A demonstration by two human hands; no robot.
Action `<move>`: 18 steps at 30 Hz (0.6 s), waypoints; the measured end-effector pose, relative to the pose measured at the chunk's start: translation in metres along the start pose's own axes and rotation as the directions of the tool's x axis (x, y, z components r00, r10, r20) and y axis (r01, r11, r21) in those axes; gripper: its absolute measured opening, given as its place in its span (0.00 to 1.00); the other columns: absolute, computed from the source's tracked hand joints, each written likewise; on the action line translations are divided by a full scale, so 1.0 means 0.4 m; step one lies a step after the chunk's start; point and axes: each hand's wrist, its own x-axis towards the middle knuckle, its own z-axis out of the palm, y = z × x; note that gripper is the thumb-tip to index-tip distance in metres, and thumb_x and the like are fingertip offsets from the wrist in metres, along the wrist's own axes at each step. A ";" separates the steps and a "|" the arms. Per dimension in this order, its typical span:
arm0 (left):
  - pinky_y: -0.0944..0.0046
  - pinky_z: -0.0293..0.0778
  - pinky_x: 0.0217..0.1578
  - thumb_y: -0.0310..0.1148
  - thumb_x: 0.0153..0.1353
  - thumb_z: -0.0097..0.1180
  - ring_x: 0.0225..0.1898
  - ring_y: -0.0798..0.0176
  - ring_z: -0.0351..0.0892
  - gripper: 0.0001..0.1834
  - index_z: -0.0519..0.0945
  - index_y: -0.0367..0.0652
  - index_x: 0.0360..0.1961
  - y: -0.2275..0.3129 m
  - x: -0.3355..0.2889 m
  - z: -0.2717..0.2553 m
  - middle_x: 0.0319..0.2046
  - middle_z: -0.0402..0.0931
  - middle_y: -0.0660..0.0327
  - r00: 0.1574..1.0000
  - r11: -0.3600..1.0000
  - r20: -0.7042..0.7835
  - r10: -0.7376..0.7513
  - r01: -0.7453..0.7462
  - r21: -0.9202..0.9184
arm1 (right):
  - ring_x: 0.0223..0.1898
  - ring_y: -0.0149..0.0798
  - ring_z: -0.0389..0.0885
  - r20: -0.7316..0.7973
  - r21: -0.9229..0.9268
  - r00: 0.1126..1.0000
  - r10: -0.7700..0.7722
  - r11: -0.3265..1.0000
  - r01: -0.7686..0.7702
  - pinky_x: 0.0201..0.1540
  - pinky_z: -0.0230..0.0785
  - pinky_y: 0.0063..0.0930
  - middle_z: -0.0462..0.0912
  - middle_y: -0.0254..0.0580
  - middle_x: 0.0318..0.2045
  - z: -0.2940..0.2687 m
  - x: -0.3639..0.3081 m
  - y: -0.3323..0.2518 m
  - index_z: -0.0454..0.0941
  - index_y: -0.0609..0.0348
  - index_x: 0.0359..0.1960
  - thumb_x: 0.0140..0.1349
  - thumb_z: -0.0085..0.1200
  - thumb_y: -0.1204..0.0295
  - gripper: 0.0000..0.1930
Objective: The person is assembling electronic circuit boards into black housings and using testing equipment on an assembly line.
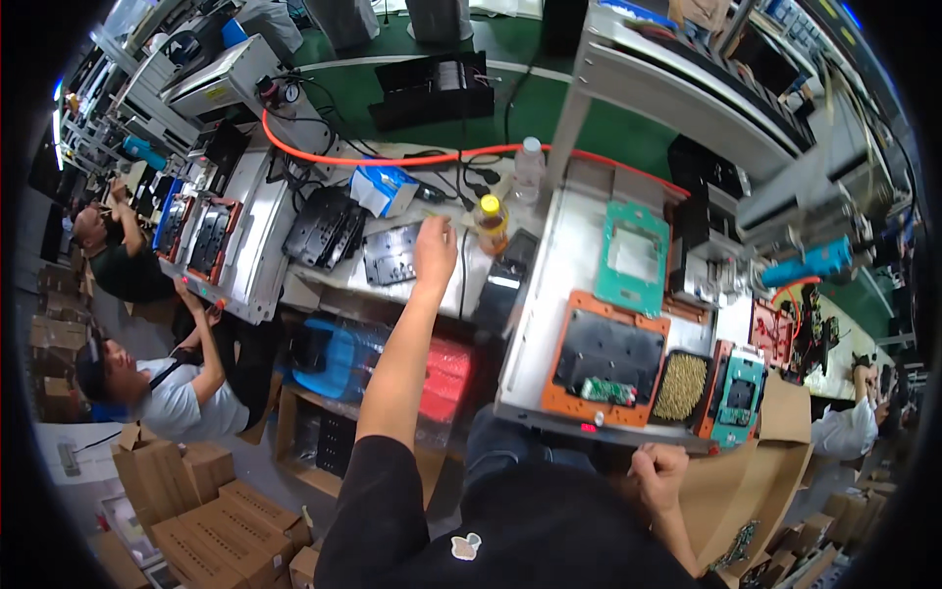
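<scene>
My left hand (435,253) reaches forward over the bench with its fingers curled closed. It is at the right edge of a flat black panel with small holes (392,256); whether it grips that panel is hidden. Just right of the hand stands a yellow-capped bottle (491,224) of amber liquid. My right hand (657,471) is closed in a fist by the front edge of a metal machine bed (535,344); any thing inside it is out of sight. On that bed, an orange fixture (559,398) holds a black plate (608,348) with a small green circuit board (606,392).
Beside the orange fixture are a tray of brass-coloured small parts (682,386), a teal fixture (738,393) and a green frame (633,257). Black panels (324,228) are stacked left. An orange hose (392,160) crosses behind. Another person (186,388) works at the left machine (260,226).
</scene>
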 end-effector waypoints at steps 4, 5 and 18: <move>0.48 0.79 0.45 0.32 0.62 0.60 0.45 0.43 0.83 0.14 0.77 0.40 0.47 -0.106 0.150 0.151 0.43 0.81 0.49 0.978 0.972 0.207 0.002 -0.051 0.228 | 0.16 0.27 0.75 0.051 -0.006 0.996 0.068 0.998 -0.068 0.19 0.61 0.21 0.79 0.37 0.15 0.110 0.045 0.005 0.75 0.64 0.15 0.61 0.57 0.83 0.15; 0.49 0.79 0.44 0.32 0.62 0.59 0.43 0.43 0.84 0.11 0.78 0.40 0.44 -0.145 0.161 0.177 0.42 0.81 0.51 0.965 0.964 0.259 0.025 -0.092 0.251 | 0.16 0.27 0.75 0.057 0.000 0.995 0.087 0.996 -0.087 0.20 0.62 0.21 0.80 0.37 0.15 0.134 0.047 0.004 0.76 0.64 0.16 0.62 0.58 0.82 0.14; 0.55 0.73 0.27 0.35 0.67 0.61 0.24 0.48 0.79 0.14 0.82 0.33 0.32 0.086 0.373 -0.302 0.26 0.81 0.49 0.890 0.905 -0.161 0.426 -0.419 0.077 | 0.30 0.40 0.85 0.347 -0.274 0.936 -0.054 0.949 0.157 0.35 0.75 0.31 0.86 0.43 0.30 0.310 0.299 -0.129 0.85 0.64 0.30 0.58 0.65 0.80 0.01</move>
